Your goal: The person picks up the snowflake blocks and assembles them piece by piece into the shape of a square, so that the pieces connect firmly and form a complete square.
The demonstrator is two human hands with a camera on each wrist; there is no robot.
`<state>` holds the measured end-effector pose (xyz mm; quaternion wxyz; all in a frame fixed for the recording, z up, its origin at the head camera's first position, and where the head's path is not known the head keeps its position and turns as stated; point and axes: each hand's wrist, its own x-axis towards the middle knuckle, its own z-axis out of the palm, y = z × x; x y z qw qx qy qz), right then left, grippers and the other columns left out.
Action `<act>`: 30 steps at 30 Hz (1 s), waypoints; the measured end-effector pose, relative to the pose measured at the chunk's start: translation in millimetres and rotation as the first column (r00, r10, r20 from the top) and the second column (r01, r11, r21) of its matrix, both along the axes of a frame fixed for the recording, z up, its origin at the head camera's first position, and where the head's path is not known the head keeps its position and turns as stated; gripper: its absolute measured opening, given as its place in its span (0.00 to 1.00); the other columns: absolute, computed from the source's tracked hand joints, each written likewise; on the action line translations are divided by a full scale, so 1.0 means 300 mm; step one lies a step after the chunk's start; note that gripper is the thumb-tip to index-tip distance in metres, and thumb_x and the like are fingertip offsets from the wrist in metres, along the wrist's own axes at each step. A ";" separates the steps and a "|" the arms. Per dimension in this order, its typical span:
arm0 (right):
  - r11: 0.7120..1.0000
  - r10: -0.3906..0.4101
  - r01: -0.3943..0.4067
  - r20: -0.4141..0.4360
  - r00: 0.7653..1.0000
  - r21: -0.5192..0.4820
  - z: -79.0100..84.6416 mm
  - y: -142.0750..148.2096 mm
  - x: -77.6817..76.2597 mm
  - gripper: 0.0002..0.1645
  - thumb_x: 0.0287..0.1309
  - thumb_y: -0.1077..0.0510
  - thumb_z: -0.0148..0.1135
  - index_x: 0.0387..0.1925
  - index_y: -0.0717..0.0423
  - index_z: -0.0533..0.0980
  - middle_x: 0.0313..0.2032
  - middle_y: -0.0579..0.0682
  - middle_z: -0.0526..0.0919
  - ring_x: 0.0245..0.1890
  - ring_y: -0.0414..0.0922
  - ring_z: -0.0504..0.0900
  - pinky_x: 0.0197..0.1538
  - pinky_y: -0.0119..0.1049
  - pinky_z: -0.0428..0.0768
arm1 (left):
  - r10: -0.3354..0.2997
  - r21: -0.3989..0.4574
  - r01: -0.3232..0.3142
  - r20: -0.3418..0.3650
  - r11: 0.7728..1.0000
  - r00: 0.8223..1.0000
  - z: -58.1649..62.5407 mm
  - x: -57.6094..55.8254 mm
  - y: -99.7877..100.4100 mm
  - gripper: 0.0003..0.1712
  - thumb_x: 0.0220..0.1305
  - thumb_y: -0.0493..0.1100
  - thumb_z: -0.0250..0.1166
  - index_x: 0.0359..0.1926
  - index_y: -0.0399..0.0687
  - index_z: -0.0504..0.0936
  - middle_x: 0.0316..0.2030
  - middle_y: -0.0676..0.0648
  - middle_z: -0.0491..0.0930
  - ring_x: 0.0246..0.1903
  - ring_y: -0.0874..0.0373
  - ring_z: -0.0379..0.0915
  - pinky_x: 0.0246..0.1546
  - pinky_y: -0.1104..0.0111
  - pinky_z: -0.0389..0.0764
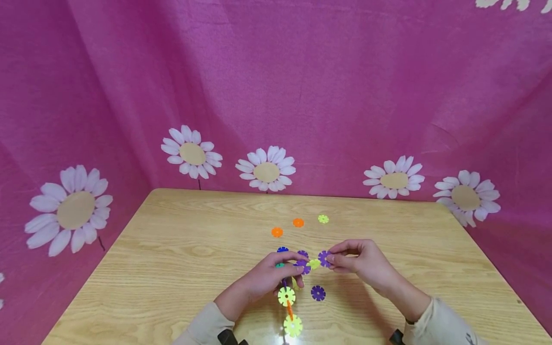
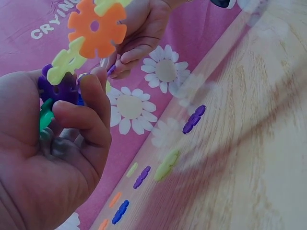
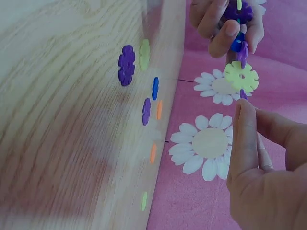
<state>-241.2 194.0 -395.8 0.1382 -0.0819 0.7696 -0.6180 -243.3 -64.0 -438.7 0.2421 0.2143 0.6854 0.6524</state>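
Purple, notched and flat, the end disc [image 1: 324, 258] sits pinched between the thumb and fingers of the right hand [image 1: 374, 268], held above the bench [image 1: 207, 235]. Its free edge meets a yellow-green link [image 1: 314, 264], which in turn meets the inner purple disc [image 1: 305, 267] at the left thumb. The left hand [image 1: 260, 279] has its fingers curled round the joined chain, hiding much of its middle. On the near side the chain runs out through a lime disc [image 1: 286, 296], an orange link [image 1: 289, 310] seen edge-on and a last lime disc [image 1: 293, 326].

Loose on the bench, a dark purple disc [image 1: 318, 293] lies between the two forearms. Farther off are a blue disc [image 1: 282, 249], partly behind the left hand, two orange discs [image 1: 277, 232] and a small yellow-green disc [image 1: 323, 219]. Pink cloth [image 1: 327, 96] printed with daisies hangs behind.
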 end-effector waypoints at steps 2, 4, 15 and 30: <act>1.000 -0.006 0.006 0.005 1.000 -0.002 -0.001 -0.001 0.002 0.21 0.60 0.63 0.68 0.49 0.78 0.77 0.38 0.53 0.87 0.36 0.40 0.88 0.45 0.38 0.87 | 0.003 0.000 -0.003 -0.001 1.000 1.000 0.001 0.000 0.001 0.21 0.72 0.45 0.59 0.61 0.42 0.77 0.27 0.55 0.83 0.19 0.65 0.67 0.14 0.73 0.62; 1.000 -0.011 0.011 0.012 1.000 -0.005 -0.001 -0.002 0.004 0.21 0.61 0.64 0.68 0.49 0.78 0.77 0.38 0.52 0.87 0.36 0.39 0.88 0.44 0.37 0.87 | 0.006 0.001 -0.006 0.000 1.000 1.000 0.002 0.001 0.002 0.20 0.72 0.45 0.59 0.61 0.43 0.77 0.27 0.55 0.83 0.18 0.65 0.67 0.14 0.73 0.63; 0.987 -0.012 0.032 0.126 0.992 -0.157 -0.013 -0.007 0.031 0.17 0.62 0.67 0.64 0.48 0.76 0.75 0.36 0.49 0.88 0.38 0.39 0.88 0.47 0.32 0.85 | 0.011 -0.004 -0.011 -0.019 1.000 1.000 -0.004 0.006 0.011 0.22 0.73 0.46 0.58 0.64 0.43 0.76 0.30 0.52 0.84 0.15 0.66 0.64 0.12 0.74 0.62; 0.966 -0.026 0.078 0.206 0.978 -0.246 -0.043 -0.020 0.041 0.13 0.63 0.70 0.62 0.47 0.75 0.74 0.37 0.52 0.86 0.39 0.41 0.88 0.50 0.32 0.84 | 0.028 -0.002 -0.028 -0.017 1.000 0.999 -0.011 0.011 0.018 0.22 0.74 0.45 0.58 0.64 0.42 0.76 0.29 0.51 0.82 0.22 0.64 0.70 0.10 0.75 0.63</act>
